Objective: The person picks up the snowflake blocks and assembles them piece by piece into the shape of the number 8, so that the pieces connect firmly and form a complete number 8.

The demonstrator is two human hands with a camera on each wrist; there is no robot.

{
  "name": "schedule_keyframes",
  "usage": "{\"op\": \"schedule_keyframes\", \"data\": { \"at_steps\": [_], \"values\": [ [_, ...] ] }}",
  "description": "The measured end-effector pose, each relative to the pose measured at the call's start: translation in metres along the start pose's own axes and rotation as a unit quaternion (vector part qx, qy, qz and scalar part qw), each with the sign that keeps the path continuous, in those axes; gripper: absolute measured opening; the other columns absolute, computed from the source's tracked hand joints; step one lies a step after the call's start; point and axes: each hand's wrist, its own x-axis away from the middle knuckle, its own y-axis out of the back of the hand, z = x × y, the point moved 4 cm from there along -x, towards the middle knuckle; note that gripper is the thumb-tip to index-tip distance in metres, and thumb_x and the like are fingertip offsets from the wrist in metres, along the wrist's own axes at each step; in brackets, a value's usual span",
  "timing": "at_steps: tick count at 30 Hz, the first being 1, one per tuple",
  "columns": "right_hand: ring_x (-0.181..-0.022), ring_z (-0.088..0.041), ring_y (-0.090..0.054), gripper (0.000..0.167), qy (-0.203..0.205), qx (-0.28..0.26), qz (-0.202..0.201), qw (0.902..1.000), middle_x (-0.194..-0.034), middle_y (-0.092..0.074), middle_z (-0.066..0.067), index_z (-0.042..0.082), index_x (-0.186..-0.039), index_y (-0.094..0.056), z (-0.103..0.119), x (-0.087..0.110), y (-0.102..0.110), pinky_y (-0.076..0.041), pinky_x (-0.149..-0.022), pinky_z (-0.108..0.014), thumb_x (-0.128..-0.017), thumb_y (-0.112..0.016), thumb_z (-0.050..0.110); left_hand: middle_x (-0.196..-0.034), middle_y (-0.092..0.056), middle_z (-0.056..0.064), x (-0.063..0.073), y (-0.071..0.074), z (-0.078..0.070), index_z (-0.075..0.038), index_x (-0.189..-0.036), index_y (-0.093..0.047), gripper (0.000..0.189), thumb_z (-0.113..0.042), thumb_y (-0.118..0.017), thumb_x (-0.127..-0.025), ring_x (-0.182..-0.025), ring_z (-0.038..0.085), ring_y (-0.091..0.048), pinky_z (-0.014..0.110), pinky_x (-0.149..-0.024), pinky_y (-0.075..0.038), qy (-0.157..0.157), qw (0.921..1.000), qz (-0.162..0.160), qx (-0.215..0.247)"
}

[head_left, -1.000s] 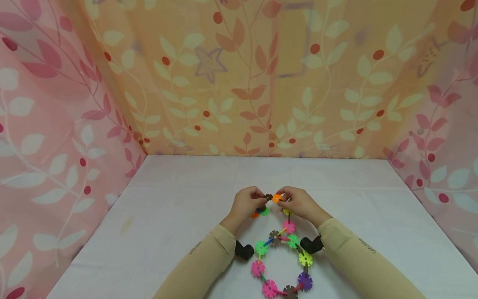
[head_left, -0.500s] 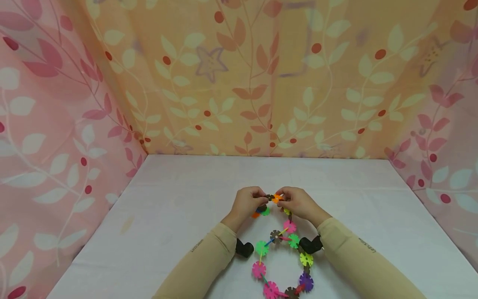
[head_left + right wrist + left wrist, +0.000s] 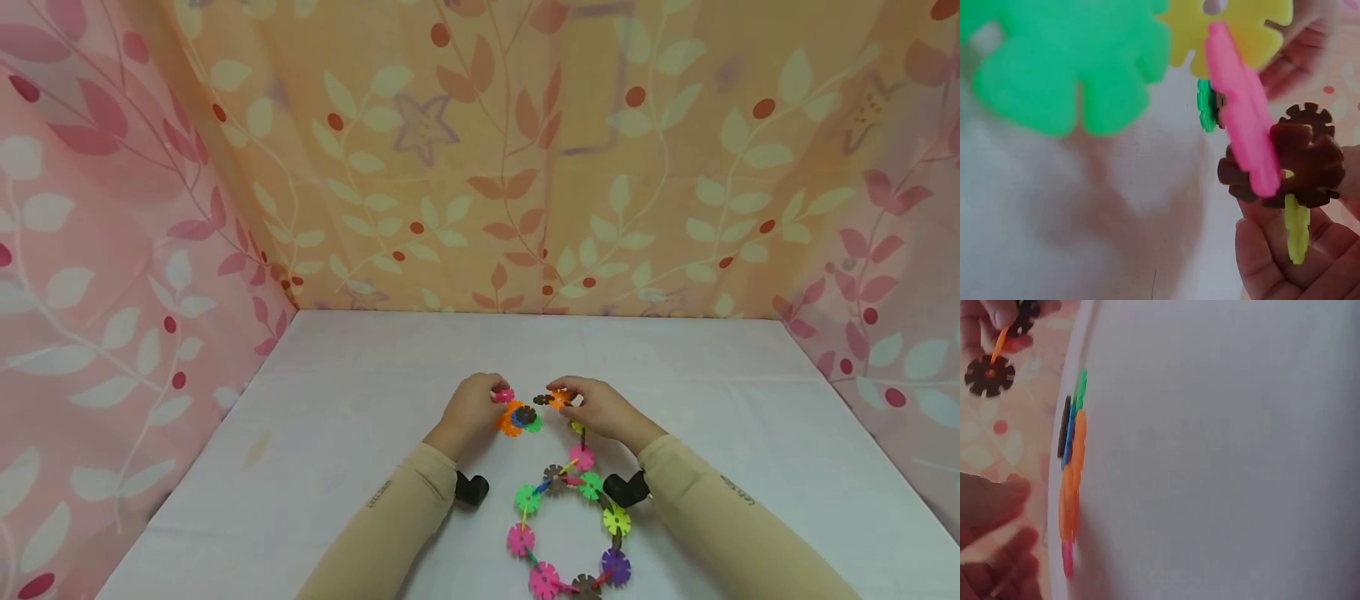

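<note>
My right hand (image 3: 603,410) pinches an orange snowflake disc (image 3: 559,399) with a dark brown disc (image 3: 542,400) slotted onto its left side. From there the linked chain runs down through a yellow disc (image 3: 578,427) and a pink disc (image 3: 582,457) to a ring of several coloured discs. To the left, my left hand (image 3: 468,410) hovers at a small pile of loose discs, its fingertips near a pink one (image 3: 504,397). In the left wrist view, thumb and fingers (image 3: 997,500) are spread apart with nothing between them. The pile also has orange (image 3: 1079,450), blue, green and brown discs.
The ring's lower end, with a purple disc (image 3: 617,567), lies toward the front of the white-covered table (image 3: 360,375). Black devices (image 3: 472,490) sit at both wrists. Patterned cloth walls (image 3: 480,217) stand behind and on both sides.
My left hand has let go of the brown disc and moved left to the loose pile, uncovering it. My right hand stays in place, still holding the orange disc.
</note>
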Motion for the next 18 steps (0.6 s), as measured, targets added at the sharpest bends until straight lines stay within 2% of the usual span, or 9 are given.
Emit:
{"op": "schedule_keyframes", "data": {
  "at_steps": [2,5,8,13,18],
  "values": [
    [-0.064,-0.017,-0.048,0.033,-0.003,0.002,0.005,1.0000,-0.105,-0.057,-0.009,0.013,-0.117,-0.058,0.000,0.000,0.000,-0.041,-0.051,-0.028,-0.085,-0.064,0.012,-0.099,-0.061,0.006,-0.001,-0.001,0.009,-0.007,-0.103,-0.065,0.027,-0.009,-0.069,-0.076,-0.092,0.021,-0.054,0.034,-0.086,-0.046,0.023,0.9995,0.011,-0.020],
    [-0.064,-0.017,-0.056,0.020,-0.002,-0.013,0.005,0.9999,-0.093,-0.058,-0.007,0.011,-0.105,-0.060,-0.001,-0.002,-0.001,-0.045,-0.054,-0.028,-0.086,-0.063,0.014,-0.096,-0.059,0.006,-0.001,-0.002,0.016,-0.007,-0.101,-0.065,0.028,-0.012,-0.072,-0.074,-0.090,0.022,-0.051,0.036,-0.086,-0.045,0.045,0.9982,0.033,-0.023],
    [-0.066,-0.020,-0.062,0.009,-0.004,-0.038,0.002,0.9993,-0.083,-0.056,-0.005,0.011,-0.094,-0.058,-0.002,-0.003,-0.001,-0.049,-0.057,-0.028,-0.087,-0.062,0.015,-0.092,-0.057,0.004,0.000,-0.003,0.016,-0.007,-0.098,-0.066,0.026,-0.014,-0.073,-0.075,-0.087,0.020,-0.049,0.035,-0.084,-0.044,0.046,0.9977,0.045,-0.021],
    [-0.070,-0.021,-0.062,0.011,-0.013,-0.047,0.009,0.9988,-0.083,-0.056,-0.005,0.010,-0.094,-0.058,-0.003,-0.004,0.000,-0.050,-0.060,-0.028,-0.085,-0.064,0.013,-0.087,-0.054,0.002,0.000,-0.005,0.005,-0.009,-0.098,-0.065,0.025,-0.018,-0.073,-0.076,-0.082,0.017,-0.048,0.029,-0.074,-0.043,0.007,0.9983,0.048,-0.032],
    [-0.078,-0.019,-0.052,0.022,-0.012,-0.012,0.005,0.9998,-0.090,-0.056,-0.002,0.014,-0.098,-0.060,0.000,-0.003,0.000,-0.045,-0.064,-0.030,-0.079,-0.071,0.015,-0.095,-0.057,-0.001,0.003,-0.012,-0.020,-0.014,-0.105,-0.064,0.027,-0.023,-0.071,-0.080,-0.085,0.013,-0.052,0.025,-0.076,-0.045,-0.067,0.9960,0.058,-0.011]
  ]
}}
